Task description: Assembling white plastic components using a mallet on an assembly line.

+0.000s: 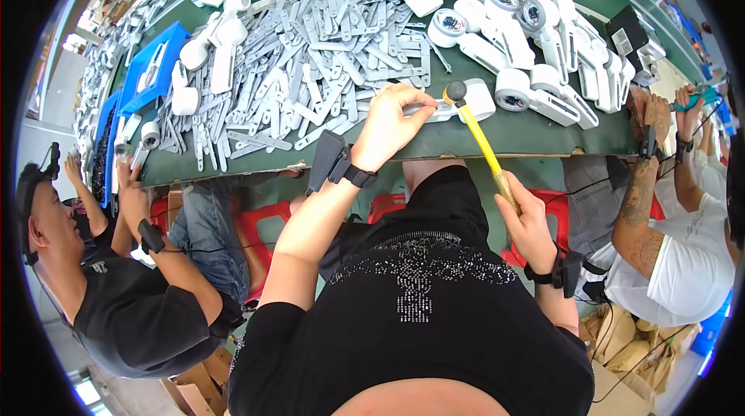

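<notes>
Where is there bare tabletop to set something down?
Along the near edge of the green table: a patch right of the hammer, below the white devices, and a narrower strip left of the left hand, below the gray strips. Behind these, both heaps crowd it.

The near tabletop point(528, 133) offers passage right of the hammer point(481, 140), white housings point(483, 53) blocking beyond.
</notes>
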Demonstrator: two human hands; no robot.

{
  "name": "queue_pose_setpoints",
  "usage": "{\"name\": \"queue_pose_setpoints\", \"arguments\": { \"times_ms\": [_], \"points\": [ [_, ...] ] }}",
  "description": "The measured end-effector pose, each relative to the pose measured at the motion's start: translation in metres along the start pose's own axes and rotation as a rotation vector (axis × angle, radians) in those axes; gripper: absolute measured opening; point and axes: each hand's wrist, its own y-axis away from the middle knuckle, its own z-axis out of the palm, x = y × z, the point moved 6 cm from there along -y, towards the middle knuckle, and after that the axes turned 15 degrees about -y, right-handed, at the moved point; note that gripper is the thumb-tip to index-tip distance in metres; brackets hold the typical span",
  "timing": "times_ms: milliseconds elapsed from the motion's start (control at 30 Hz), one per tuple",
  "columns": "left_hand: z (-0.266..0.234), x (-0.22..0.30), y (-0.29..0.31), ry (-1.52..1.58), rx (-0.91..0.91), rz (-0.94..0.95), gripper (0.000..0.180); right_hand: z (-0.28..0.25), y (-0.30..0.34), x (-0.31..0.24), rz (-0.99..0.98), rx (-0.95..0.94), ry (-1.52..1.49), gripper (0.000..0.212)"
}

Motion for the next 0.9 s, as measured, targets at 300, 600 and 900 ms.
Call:
{"name": "queue_pose_setpoints", "arguments": {
  "times_ms": [300,600,900],
  "points": [
    [-0.008,0.002,0.005,-0.039,-0.022,-0.012,0.018,0.002,0.000,-0.009,0.012,-0.025,-0.007,0.039],
    [-0.020,0.000,0.025,-0.217,0.010,0.045,0.029,0.003,-0.001,-0.018,-0.032,-0.021,-0.036,0.041],
    [-0.016,0.001,0.028,-0.186,0.037,0.037,0.027,0.009,0.010,-0.017,-0.104,-0.029,0.027,0.039]
  ]
}}
